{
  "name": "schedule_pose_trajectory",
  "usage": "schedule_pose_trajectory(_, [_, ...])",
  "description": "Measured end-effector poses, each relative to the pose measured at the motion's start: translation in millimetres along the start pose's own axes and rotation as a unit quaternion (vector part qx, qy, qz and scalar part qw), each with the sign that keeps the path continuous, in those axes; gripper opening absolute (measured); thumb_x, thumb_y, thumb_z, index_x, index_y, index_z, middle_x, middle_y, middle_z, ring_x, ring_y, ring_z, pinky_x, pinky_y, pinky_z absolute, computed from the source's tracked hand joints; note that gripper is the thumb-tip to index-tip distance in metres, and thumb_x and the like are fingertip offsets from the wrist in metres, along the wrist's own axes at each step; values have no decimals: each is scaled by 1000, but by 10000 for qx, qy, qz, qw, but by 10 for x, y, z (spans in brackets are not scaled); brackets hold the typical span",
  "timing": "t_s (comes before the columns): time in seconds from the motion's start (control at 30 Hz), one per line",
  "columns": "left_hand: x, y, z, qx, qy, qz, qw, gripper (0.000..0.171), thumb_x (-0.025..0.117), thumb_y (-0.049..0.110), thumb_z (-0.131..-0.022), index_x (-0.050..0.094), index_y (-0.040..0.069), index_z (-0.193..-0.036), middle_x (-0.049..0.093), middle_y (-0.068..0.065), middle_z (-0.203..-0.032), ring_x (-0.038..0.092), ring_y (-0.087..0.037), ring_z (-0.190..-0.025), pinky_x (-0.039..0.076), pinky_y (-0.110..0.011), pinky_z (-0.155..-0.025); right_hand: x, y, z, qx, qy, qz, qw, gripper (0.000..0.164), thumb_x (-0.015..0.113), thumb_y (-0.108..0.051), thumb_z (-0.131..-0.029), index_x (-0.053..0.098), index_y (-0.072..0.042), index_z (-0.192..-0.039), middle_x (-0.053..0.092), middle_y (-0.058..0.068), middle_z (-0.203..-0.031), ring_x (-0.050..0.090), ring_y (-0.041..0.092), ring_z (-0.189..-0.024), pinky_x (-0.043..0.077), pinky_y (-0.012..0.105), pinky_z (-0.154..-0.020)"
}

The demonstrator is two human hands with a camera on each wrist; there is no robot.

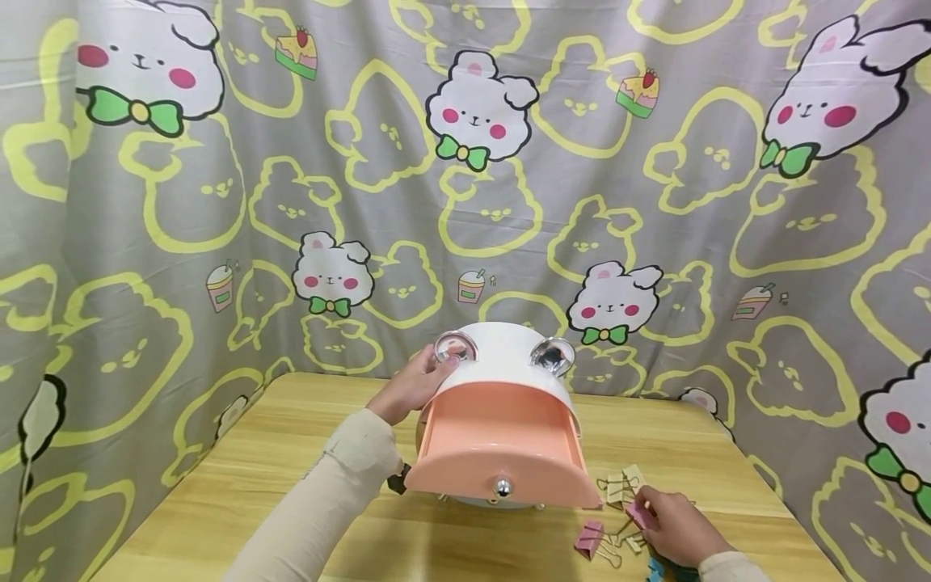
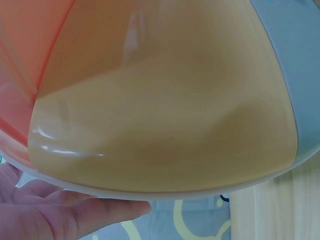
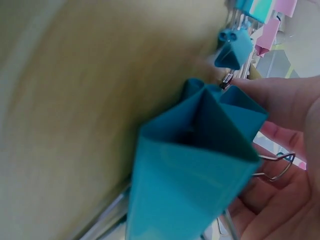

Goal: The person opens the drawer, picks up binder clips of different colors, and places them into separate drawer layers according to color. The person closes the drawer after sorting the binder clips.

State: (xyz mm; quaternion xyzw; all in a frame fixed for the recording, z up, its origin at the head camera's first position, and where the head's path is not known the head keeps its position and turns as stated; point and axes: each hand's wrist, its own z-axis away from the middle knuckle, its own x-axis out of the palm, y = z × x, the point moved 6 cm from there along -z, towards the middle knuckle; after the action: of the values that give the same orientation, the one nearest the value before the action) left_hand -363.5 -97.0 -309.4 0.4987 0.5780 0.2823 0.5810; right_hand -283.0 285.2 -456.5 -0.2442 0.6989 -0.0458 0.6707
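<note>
On the table stands a rounded white box [image 1: 502,343] with shiny ear-shaped knobs [image 1: 457,347]. Its coral drawer [image 1: 502,473] is pulled out towards me. My left hand [image 1: 418,384] rests on the box's upper left side, by the left ear. In the left wrist view, a straight finger [image 2: 117,209] lies along the white rim beside a tan side panel [image 2: 175,115]. At the right, my right hand [image 1: 676,525] pinches a pink binder clip [image 1: 640,516] among other clips. A teal binder clip [image 3: 190,185] fills the foreground of the right wrist view.
Beside the right hand lie another pink binder clip [image 1: 591,539], pale yellow clips [image 1: 621,487] and a blue one [image 1: 655,570]. The drawer front, with its silver knob [image 1: 503,487], juts out over the wooden table [image 1: 218,501]. A printed curtain [image 1: 407,202] hangs behind.
</note>
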Motion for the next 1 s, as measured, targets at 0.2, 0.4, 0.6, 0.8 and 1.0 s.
schedule_pose_trajectory(0.2, [-2, -6, -12, 36, 8, 17, 10000, 42, 52, 41, -100, 47, 13, -132, 60, -12, -117, 58, -25, -97, 47, -41, -84, -3, -9, 8, -235, 45, -42, 9997, 21, 73, -2, -80, 60, -8, -95, 52, -7, -68, 44, 4, -57, 40, 25, -52])
schedule_pose_trajectory(0.4, [0, 9, -5, 117, 9, 51, 9999, 41, 52, 38, -101, 47, 11, -131, 60, -13, -120, 57, -25, -101, 45, -42, -87, -13, -5, 11, -38, 35, -85, 10000, 25, 74, -1, -78, 60, -8, -96, 53, -5, -69, 44, 6, -57, 39, 26, -52])
schedule_pose_trajectory(0.6, [2, 9, -7, 104, 11, 36, 9999, 45, 52, 40, -100, 46, 11, -134, 59, -14, -124, 55, -27, -106, 44, -44, -90, -28, -11, 19, 36, 96, -95, 9999, 27, 76, -2, -76, 60, -8, -97, 55, -5, -72, 46, 6, -60, 42, 27, -54])
schedule_pose_trajectory(0.8, [3, 7, -11, 120, -24, 65, 9999, 45, 52, 40, -100, 46, 11, -134, 60, -14, -122, 57, -26, -102, 45, -43, -87, -44, 7, 26, -68, 155, -57, 9998, 28, 76, -1, -76, 60, -8, -98, 54, -5, -70, 44, 6, -58, 40, 26, -53])
schedule_pose_trajectory(1.0, [-1, -11, -11, 123, -5, 96, 9999, 45, 53, 40, -100, 47, 10, -133, 60, -14, -121, 56, -26, -103, 44, -43, -88, -42, 26, 20, -40, 178, -33, 9998, 30, 76, -1, -76, 59, -8, -99, 53, -5, -70, 43, 7, -58, 39, 26, -53])
